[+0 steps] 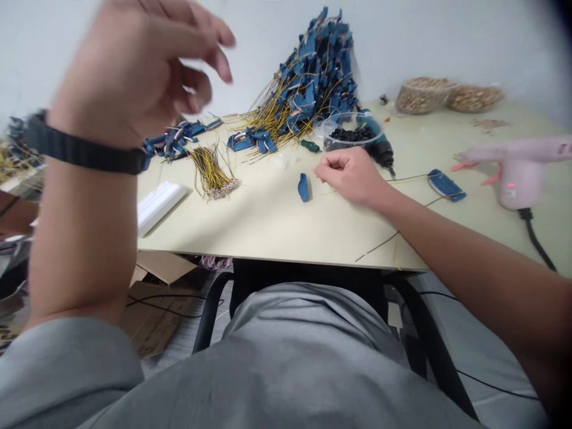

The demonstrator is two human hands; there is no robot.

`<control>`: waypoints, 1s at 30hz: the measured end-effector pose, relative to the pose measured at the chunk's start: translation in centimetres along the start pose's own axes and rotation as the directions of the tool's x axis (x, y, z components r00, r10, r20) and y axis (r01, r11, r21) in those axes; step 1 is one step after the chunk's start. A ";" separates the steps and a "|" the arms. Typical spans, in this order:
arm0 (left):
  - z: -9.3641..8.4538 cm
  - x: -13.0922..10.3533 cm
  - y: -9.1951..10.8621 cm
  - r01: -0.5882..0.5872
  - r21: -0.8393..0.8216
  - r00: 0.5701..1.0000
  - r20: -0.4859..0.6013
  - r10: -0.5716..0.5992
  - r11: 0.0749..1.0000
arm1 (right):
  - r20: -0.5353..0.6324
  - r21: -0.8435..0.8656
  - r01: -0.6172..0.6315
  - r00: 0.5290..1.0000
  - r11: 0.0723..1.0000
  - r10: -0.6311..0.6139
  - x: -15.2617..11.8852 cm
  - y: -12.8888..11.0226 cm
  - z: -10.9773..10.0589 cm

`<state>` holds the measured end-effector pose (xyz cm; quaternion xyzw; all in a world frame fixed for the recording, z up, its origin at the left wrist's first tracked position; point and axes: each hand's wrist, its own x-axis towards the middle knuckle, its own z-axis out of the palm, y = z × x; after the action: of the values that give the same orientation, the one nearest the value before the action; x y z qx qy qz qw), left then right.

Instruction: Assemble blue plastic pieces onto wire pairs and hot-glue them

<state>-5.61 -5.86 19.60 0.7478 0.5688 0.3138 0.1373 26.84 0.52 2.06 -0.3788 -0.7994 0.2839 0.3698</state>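
My left hand is raised at the upper left, above the table, with a dark band on its wrist. Its fingers are loosely curved and apart, and nothing shows between them. On the tabletop rests my right hand, fingers closed; whatever they may hold is hidden. Just left of it lies a small blue plastic piece. A clear tub of small black parts stands right behind that hand. Beyond my right wrist is a blue curved housing with dark wires.
A tall heap of blue housings with wires leans against the wall. Around the table are a wire bundle, a white block, a power driver, a pink glue gun and bags of small tan pieces. A cardboard box sits below.
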 end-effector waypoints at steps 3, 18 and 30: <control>4.6 -0.7 -0.1 0.113 -0.358 0.981 0.189 -0.046 0.927 | 0.004 0.139 -0.063 0.998 0.988 0.063 0.4 0.1 -0.1; 13.1 -0.1 -4.6 -0.155 -0.267 0.865 0.428 0.261 0.951 | 0.141 0.362 -0.196 0.978 0.911 0.155 0.6 -0.7 0.0; 6.7 0.1 -1.7 0.025 0.130 0.810 0.579 -0.097 0.991 | 0.134 0.530 -0.271 0.962 0.803 0.236 0.1 -2.4 -0.1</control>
<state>-2.72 -4.23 13.57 0.7959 0.5402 0.0310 0.2714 25.93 -0.69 3.96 -0.3526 -0.6390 0.5574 0.3959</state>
